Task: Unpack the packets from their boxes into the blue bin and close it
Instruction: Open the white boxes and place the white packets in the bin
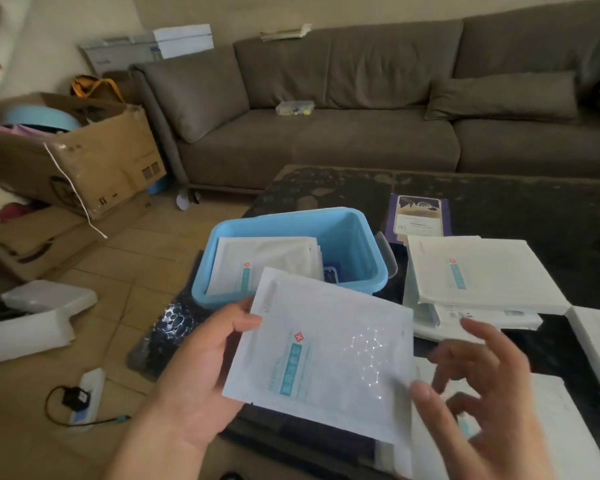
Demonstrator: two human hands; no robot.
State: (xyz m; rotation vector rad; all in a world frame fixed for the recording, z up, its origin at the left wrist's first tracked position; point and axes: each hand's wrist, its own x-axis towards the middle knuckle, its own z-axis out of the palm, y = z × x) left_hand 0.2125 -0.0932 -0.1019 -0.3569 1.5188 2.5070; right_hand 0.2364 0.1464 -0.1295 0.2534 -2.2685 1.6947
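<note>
My left hand (201, 372) grips a white packet (326, 355) with a red mark and blue print by its left edge, thumb on top. It hovers just in front of the blue bin (357, 237), which stands open on the dark table with several white packets (267, 261) leaning inside. My right hand (478, 382) is blurred, fingers spread, beside the packet's right edge and holding nothing. A white box (478, 271) lies right of the bin on other white packaging. A purple packet (420, 216) lies behind it.
More white boxes (596, 348) lie at the table's right edge. A grey sofa (326, 133) runs behind the table. Cardboard boxes (84, 157) stand on the floor at left, with white packaging (32, 317) and a power strip (84, 396) nearer me.
</note>
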